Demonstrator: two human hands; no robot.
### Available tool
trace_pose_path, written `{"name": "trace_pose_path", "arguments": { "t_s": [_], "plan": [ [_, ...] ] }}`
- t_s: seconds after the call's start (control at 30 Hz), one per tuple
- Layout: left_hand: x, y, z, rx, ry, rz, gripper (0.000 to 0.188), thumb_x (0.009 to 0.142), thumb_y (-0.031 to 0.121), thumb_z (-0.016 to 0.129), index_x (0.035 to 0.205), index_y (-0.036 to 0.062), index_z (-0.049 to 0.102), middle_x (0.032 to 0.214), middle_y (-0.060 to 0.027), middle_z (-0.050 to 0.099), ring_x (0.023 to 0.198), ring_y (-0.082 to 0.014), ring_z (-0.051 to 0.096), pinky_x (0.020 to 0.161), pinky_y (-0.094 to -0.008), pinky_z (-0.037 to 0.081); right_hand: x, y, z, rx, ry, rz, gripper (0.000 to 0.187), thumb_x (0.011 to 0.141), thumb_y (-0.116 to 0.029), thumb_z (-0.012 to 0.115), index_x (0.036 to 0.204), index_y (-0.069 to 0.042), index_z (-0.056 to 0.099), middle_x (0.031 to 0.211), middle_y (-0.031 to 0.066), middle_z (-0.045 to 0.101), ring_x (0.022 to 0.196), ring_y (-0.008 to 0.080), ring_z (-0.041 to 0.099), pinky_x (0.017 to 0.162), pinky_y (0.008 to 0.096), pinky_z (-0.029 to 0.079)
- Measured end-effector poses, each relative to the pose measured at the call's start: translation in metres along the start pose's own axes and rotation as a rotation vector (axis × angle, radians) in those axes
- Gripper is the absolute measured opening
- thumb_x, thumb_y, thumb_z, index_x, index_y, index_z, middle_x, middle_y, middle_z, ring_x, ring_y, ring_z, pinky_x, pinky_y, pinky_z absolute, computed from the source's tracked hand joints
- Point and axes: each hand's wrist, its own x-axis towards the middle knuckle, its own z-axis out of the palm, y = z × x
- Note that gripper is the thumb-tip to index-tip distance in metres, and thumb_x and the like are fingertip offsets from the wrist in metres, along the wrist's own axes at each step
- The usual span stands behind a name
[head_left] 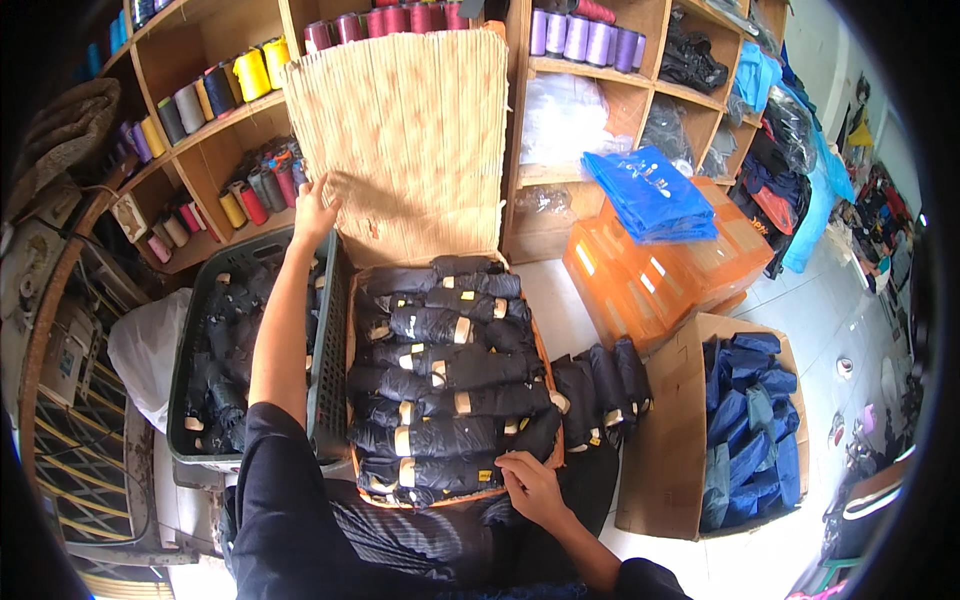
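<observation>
My left hand [316, 212] reaches up to the left edge of a tall, upright cardboard flap [420, 130], its fingers closed on that edge. The flap stands at the far end of a box packed with rolled black fabric bundles [460, 365], several with beige bands and small yellow tags. At the box's near right corner, my right hand [532, 488] rests by the bundles, fingers bent and apart, touching the nearest roll. A tilted black bundle [537, 432] lies just beyond it. The underside of the right hand is hidden.
A dark green plastic basket [334, 350] of black bundles stands left. More black rolls [600, 385] lie right of the box, beside a cardboard carton [660, 440] of blue bundles. Behind are thread shelves [215, 125] and a taped orange-brown box [640, 280] with blue packages [650, 195] on top.
</observation>
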Motion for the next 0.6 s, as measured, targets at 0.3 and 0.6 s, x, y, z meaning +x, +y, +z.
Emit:
{"name": "trace_pose_path", "arguments": {
  "t_s": [0.3, 0.6],
  "plan": [
    [-0.037, 0.047, -0.014, -0.288, -0.002, -0.098, 0.047, 0.087, 0.025, 0.069, 0.127, 0.002, 0.06, 0.108, -0.019, 0.064, 0.1, -0.0284, 0.062, 0.09, -0.0374, 0.049, -0.022, -0.006, -0.001, 0.037, 0.018, 0.089, 0.014, 0.087, 0.002, 0.06, 0.1, 0.002, 0.066, 0.099, 0.0156, 0.068, 0.082, 0.0287, 0.069, 0.068, 0.0321, 0.055],
    [-0.264, 0.216, -0.048, -0.738, -0.683, -0.143, 0.039, 0.089, 0.023, 0.069, 0.121, 0.0024, 0.063, 0.109, -0.0139, 0.069, 0.108, -0.0257, 0.063, 0.095, -0.0356, 0.047, -0.035, -0.012, -0.048, -0.031, 0.168, 0.136, 0.016, 0.089, 0.003, 0.061, 0.104, 0.002, 0.066, 0.097, 0.0154, 0.067, 0.085, 0.0278, 0.068, 0.071, 0.0329, 0.053]
  ]
}}
